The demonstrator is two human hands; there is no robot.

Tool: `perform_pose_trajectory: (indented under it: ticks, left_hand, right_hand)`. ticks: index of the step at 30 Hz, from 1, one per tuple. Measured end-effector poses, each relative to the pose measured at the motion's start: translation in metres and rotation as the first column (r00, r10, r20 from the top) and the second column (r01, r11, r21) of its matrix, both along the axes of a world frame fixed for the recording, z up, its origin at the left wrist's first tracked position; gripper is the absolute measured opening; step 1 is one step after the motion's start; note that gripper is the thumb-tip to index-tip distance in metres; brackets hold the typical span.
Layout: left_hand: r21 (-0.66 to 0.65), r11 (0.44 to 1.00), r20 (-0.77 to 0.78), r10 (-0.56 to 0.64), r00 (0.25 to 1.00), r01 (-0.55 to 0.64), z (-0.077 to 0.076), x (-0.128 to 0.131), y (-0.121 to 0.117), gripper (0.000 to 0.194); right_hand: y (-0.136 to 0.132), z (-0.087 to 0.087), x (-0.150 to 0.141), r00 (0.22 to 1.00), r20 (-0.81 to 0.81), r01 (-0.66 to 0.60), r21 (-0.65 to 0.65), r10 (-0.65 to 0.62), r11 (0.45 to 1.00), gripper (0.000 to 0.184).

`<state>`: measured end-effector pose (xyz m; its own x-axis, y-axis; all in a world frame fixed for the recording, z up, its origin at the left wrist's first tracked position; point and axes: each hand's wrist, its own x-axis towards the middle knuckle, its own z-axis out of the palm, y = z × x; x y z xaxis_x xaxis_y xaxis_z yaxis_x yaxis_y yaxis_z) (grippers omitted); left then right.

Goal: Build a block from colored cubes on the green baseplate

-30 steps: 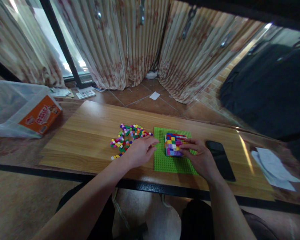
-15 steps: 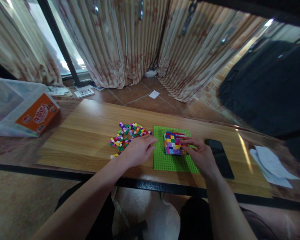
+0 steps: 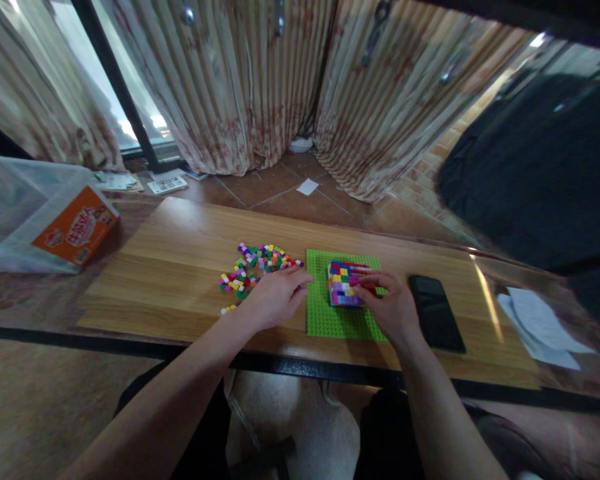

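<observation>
On a green studded baseplate [image 3: 320,323] stands a block built of many-coloured toy bricks [image 3: 341,283]. My right hand [image 3: 393,303] is over the block's right side, its thumb and forefinger pinched close together at the top. Whatever may be between those fingertips is too small to make out. My left hand [image 3: 275,297] hovers by the baseplate's left edge, thumb and fingers slightly apart, with nothing visible in it. Beneath and behind it lies a loose pile of small coloured bricks [image 3: 267,257], partly hidden by the hand.
A black phone [image 3: 437,313] lies on the wooden table [image 3: 145,267] to the right of the baseplate. Further right are white papers [image 3: 545,323]. A clear plastic bin [image 3: 35,200] with an orange label stands at the left. Curtains hang beyond the table.
My right hand's fingertips have shifted slightly left over the brick block, and thumb and forefinger are closer together. The left hand stays nearly in place. The view has shifted slightly.
</observation>
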<state>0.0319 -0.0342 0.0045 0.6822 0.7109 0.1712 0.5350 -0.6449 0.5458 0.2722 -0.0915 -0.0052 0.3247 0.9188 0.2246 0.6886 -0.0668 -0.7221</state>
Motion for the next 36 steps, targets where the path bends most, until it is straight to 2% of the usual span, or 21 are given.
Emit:
perform_pose_trajectory:
  ticks: [7, 15, 23, 28, 31, 33, 34, 36]
  left_hand:
    - [0.002, 1.0, 0.003, 0.008, 1.0, -0.008, 0.001, -0.001, 0.002, 0.016]
    - [0.035, 0.999, -0.014, 0.006, 1.0, -0.005, -0.003, -0.006, 0.005, 0.018]
    - [0.048, 0.999, 0.017, 0.0, 1.0, -0.001, -0.003, -0.007, 0.005, 0.018]
    - [0.076, 0.997, 0.036, 0.001, 0.999, -0.004, -0.005, -0.008, 0.005, 0.017]
    - [0.095, 0.995, 0.069, -0.002, 0.998, -0.005, -0.002, -0.01, 0.007, 0.017]
    - [0.107, 0.994, 0.122, 0.012, 0.992, -0.025, 0.001, -0.014, 0.011, 0.018]
    - [0.112, 0.993, 0.151, 0.022, 0.988, -0.039, 0.003, -0.017, 0.013, 0.018]
    - [0.122, 0.99, 0.195, 0.052, 0.98, -0.076, 0.006, -0.023, 0.018, 0.018]
  right_hand:
    - [0.001, 0.004, -0.005, 0.999, 0.05, -0.006, 0.012, 0.005, 1.0, 0.017]
    - [0.004, -0.006, 0.01, 0.998, -0.041, -0.055, -0.04, 0.054, 0.998, 0.018]
    - [0.003, 0.002, 0.004, 0.998, 0.015, -0.068, -0.028, 0.069, 0.997, 0.014]
    - [0.004, 0.003, 0.002, 0.998, -0.019, -0.064, -0.029, 0.063, 0.998, 0.012]
    - [0.004, 0.002, 0.006, 0.993, -0.09, -0.076, -0.006, 0.075, 0.997, 0.013]
    - [0.005, 0.0, 0.01, 0.97, -0.228, -0.085, -0.01, 0.081, 0.996, 0.018]
    - [0.005, 0.0, 0.013, 0.944, -0.323, -0.072, -0.019, 0.062, 0.997, 0.022]
    - [0.005, 0.0, 0.017, 0.869, -0.494, 0.03, -0.018, -0.035, 0.999, 0.027]
